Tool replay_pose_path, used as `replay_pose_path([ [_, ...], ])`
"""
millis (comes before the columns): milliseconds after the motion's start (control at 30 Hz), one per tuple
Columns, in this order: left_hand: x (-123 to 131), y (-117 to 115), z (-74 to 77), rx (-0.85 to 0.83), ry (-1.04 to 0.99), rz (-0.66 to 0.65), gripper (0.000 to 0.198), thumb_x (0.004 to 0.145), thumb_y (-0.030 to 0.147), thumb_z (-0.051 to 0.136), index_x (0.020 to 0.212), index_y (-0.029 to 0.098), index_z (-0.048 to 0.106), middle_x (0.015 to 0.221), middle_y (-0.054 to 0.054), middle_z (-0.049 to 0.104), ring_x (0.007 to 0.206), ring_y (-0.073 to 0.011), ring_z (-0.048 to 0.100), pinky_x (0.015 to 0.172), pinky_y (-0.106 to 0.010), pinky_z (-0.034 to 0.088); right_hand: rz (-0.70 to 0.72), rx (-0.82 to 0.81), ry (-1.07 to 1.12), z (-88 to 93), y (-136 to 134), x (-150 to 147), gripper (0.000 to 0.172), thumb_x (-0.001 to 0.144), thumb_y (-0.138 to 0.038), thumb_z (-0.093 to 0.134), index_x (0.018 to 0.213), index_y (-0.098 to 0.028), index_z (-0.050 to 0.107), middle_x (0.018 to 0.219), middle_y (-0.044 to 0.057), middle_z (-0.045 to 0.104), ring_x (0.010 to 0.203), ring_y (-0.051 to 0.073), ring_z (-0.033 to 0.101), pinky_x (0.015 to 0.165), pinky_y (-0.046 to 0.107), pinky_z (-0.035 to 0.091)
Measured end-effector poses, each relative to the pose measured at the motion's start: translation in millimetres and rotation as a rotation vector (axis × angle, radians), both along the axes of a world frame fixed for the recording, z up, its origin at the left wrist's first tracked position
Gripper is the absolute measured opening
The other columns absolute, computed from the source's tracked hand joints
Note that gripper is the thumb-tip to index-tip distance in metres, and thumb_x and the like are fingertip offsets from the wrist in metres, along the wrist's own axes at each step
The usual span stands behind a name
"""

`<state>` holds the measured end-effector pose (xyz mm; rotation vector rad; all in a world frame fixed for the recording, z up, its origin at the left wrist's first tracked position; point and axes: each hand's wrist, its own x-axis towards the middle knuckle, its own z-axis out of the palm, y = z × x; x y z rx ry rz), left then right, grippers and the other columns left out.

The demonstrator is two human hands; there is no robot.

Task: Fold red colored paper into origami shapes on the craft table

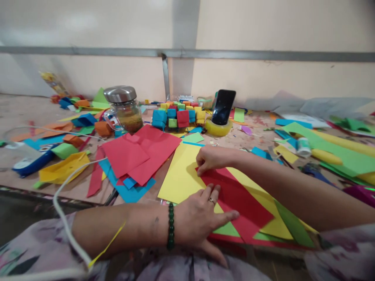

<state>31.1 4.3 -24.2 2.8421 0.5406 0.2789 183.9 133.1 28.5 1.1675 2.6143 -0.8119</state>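
Note:
A long red sheet of paper (238, 203), which seems to be folded, lies aslant over yellow paper (178, 175) and green sheets at the table's front edge. My left hand (202, 216) rests on its near-left side with fingers spread; a ring and a green bead bracelet show on that arm. At the upper-left corner of the red sheet, my right hand (212, 159) is closed, its curled fingertips on the paper's edge. Whether they pinch it or only press is partly hidden. Just left of the yellow paper, more red sheets (146, 152) overlap blue paper (131, 191).
A lidded glass jar (124, 113) of liquid stands behind the red sheets. Folded paper cubes (177, 117) sit mid-back, beside a phone (224, 107) propped in a yellow tape roll (218, 128). A white cable (63, 210) crosses my left arm. Green paper (340, 150) lies right.

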Motion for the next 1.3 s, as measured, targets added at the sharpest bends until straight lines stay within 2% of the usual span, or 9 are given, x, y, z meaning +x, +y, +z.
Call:
replay_pose_path([
  [300, -2, 1, -3.0, 0.006, -0.057, -0.002, 0.101, 0.063, 0.086, 0.043, 0.143, 0.025, 0.039, 0.145, -0.029, 0.036, 0.133, -0.0472, 0.035, 0.098, -0.055, 0.038, -0.195, 0.151, 0.063, 0.3, 14, -8, 0.029, 0.083, -0.036, 0.056, 0.067, -0.014, 0.068, 0.062, 0.005, 0.067, 0.057, 0.013, 0.055, 0.054, 0.025, 0.035],
  [467, -1, 2, -6.7, 0.003, -0.064, -0.014, 0.101, 0.063, 0.087, 0.044, 0.143, 0.026, 0.039, 0.142, -0.028, 0.041, 0.130, -0.0458, 0.040, 0.098, -0.056, 0.039, -0.306, -0.090, 0.361, -6.8, -21, 32, 0.037, 0.088, -0.049, 0.051, 0.091, -0.016, 0.068, 0.081, 0.008, 0.070, 0.071, 0.016, 0.063, 0.063, 0.027, 0.045],
  [533, -1, 2, -6.0, 0.010, -0.054, -0.012, 0.102, 0.063, 0.087, 0.044, 0.144, 0.025, 0.039, 0.142, -0.028, 0.039, 0.130, -0.0459, 0.040, 0.098, -0.056, 0.039, -0.753, 0.298, 0.643, -3.1, -27, 55, 0.031, 0.084, -0.046, 0.059, 0.086, -0.016, 0.065, 0.084, 0.010, 0.069, 0.076, 0.019, 0.063, 0.067, 0.029, 0.047],
  [633, -2, 1, -5.0, 0.016, -0.050, 0.000, 0.101, 0.063, 0.086, 0.044, 0.143, 0.025, 0.040, 0.145, -0.028, 0.036, 0.132, -0.0461, 0.037, 0.100, -0.055, 0.038, -0.923, 0.505, 0.820, 8.5, -34, 81, 0.035, 0.098, -0.036, 0.028, 0.119, -0.020, 0.052, 0.123, 0.014, 0.058, 0.104, 0.017, 0.058, 0.083, 0.031, 0.046],
  [700, -2, 1, -5.5, 0.019, -0.060, 0.003, 0.100, 0.063, 0.086, 0.045, 0.142, 0.026, 0.041, 0.144, -0.026, 0.038, 0.132, -0.0454, 0.037, 0.100, -0.054, 0.039, -0.804, 0.190, 0.950, 11.0, -43, 86, 0.034, 0.094, -0.042, 0.038, 0.116, -0.021, 0.054, 0.115, 0.012, 0.062, 0.091, 0.017, 0.063, 0.078, 0.031, 0.049],
  [800, -2, 2, -7.0, 0.022, -0.082, 0.015, 0.104, 0.061, 0.088, 0.046, 0.142, 0.023, 0.042, 0.140, -0.026, 0.045, 0.131, -0.0446, 0.040, 0.100, -0.054, 0.039, -0.435, -0.448, 0.593, -1.7, -54, 80, 0.043, 0.081, -0.049, 0.061, 0.110, -0.017, 0.062, 0.098, 0.010, 0.069, 0.078, 0.019, 0.066, 0.069, 0.030, 0.052],
  [967, 0, 4, -1.1, 0.003, -0.091, 0.071, 0.109, 0.061, 0.090, 0.043, 0.136, 0.011, 0.049, 0.135, -0.027, 0.051, 0.126, -0.0410, 0.048, 0.101, -0.049, 0.041, -0.746, 0.258, 0.739, -29.2, -48, 76, 0.033, 0.082, -0.046, 0.057, 0.091, -0.017, 0.068, 0.081, 0.005, 0.068, 0.067, 0.016, 0.060, 0.063, 0.028, 0.048],
  [1133, -1, 4, 12.6, -0.032, -0.038, 0.109, 0.096, 0.068, 0.086, 0.041, 0.133, 0.016, 0.054, 0.136, -0.024, 0.052, 0.125, -0.0379, 0.050, 0.106, -0.054, 0.033, -0.336, 0.186, 0.533, -36.6, -65, 68, 0.018, 0.083, -0.033, 0.059, 0.086, -0.018, 0.069, 0.081, 0.005, 0.069, 0.073, 0.017, 0.061, 0.067, 0.028, 0.046],
  [1300, -11, 16, 14.1, -0.032, 0.150, 0.255, 0.087, 0.077, 0.080, 0.037, 0.144, 0.024, 0.040, 0.148, -0.023, 0.036, 0.139, -0.0411, 0.029, 0.107, -0.063, 0.023, -0.321, 0.215, 0.425, -40.7, -72, 60, 0.016, 0.084, -0.027, 0.057, 0.093, -0.017, 0.066, 0.083, 0.006, 0.068, 0.069, 0.015, 0.058, 0.063, 0.026, 0.043],
])
